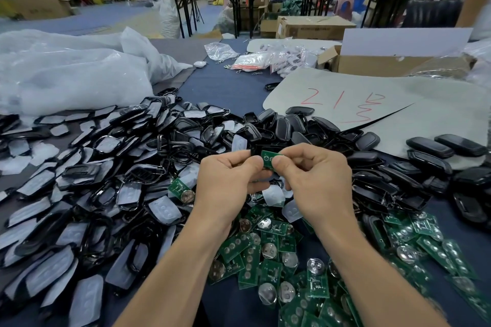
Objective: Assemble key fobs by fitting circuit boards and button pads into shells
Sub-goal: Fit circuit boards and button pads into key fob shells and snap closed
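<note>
A small green circuit board (267,158) sits between my two hands above the table's middle. My right hand (317,180) pinches its right edge with thumb and forefinger. My left hand (229,183) grips a black shell (254,152) whose edge shows just left of the board; the board lies against that shell. A heap of black shell frames with clear button pads (106,180) covers the left half of the table. Loose green circuit boards with coin cells (279,260) lie below my hands. Black shell backs (292,125) are piled beyond my hands.
Grey cardboard marked in red (372,103) lies at the right under several finished black fobs (430,147). Large clear plastic bags (66,74) fill the far left. An open carton (385,64) and small bags of parts (265,57) stand at the back. People work at distant tables.
</note>
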